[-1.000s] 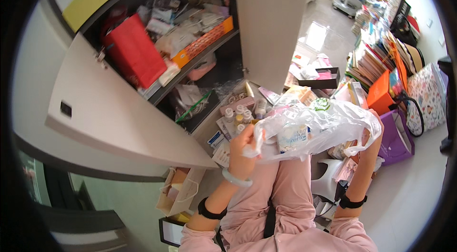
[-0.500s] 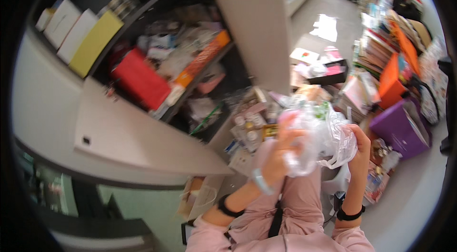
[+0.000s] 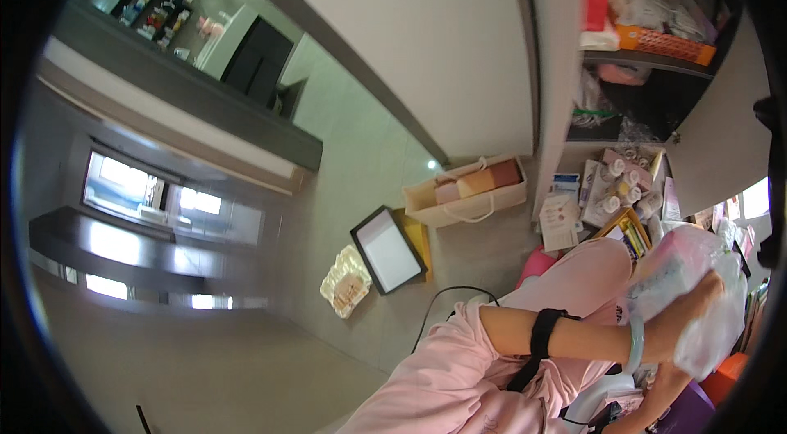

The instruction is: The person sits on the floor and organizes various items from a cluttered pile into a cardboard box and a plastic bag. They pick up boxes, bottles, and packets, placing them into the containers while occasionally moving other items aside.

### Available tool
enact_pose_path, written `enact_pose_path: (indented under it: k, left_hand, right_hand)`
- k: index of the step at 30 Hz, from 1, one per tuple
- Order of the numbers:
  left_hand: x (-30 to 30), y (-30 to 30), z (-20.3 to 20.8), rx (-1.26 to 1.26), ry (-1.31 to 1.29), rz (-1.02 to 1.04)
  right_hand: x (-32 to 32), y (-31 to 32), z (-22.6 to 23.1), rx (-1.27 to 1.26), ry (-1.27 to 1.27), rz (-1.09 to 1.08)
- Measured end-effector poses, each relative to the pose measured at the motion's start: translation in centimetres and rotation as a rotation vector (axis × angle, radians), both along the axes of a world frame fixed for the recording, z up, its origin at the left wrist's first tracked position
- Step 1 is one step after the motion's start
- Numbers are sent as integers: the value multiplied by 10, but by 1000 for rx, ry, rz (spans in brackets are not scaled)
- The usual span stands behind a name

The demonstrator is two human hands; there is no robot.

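Observation:
At the right edge, my left hand (image 3: 697, 309) is closed on a bunched clear plastic bag (image 3: 676, 270); a pale green bangle (image 3: 635, 344) is on its wrist. White translucent plastic (image 3: 705, 344) also hangs around the fingers, partly blurred. Below it, my right hand (image 3: 670, 381) reaches up against the plastic, its fingers hidden behind the left hand and the bag. What the bag contains is too smeared to make out.
On the floor stand a paper carrier bag (image 3: 459, 211) with boxes, a black-rimmed tray (image 3: 389, 249) and a crinkled cream packet (image 3: 346, 282). A box of white bottles (image 3: 611, 203) sits by an open cabinet (image 3: 639, 98). A black cable (image 3: 434, 303) curves beside my leg.
The view has swung left, so my hands and the bag now appear at the right edge. The left hand still holds the plastic; the right hand's fingers have become hidden.

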State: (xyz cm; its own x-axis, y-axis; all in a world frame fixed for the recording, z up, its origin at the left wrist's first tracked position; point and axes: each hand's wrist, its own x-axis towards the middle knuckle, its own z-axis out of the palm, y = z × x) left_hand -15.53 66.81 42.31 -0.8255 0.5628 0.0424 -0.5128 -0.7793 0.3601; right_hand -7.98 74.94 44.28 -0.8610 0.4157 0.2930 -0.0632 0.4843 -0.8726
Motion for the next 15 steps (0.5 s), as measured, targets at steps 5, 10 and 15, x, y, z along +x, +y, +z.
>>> enact_pose_path:
  k: [5,10,15]
  left_hand:
    - [49,-68,40,-1262,1515,254]
    - [75,-190,13,-643,840,170]
    - [132,-388,-172,-1336,313,440]
  right_hand:
    - [7,-41,-9,-8,-19,-13]
    - [16,-87,-9,-17,-31,-46]
    - [27,-112,-22,-24,-60,-83]
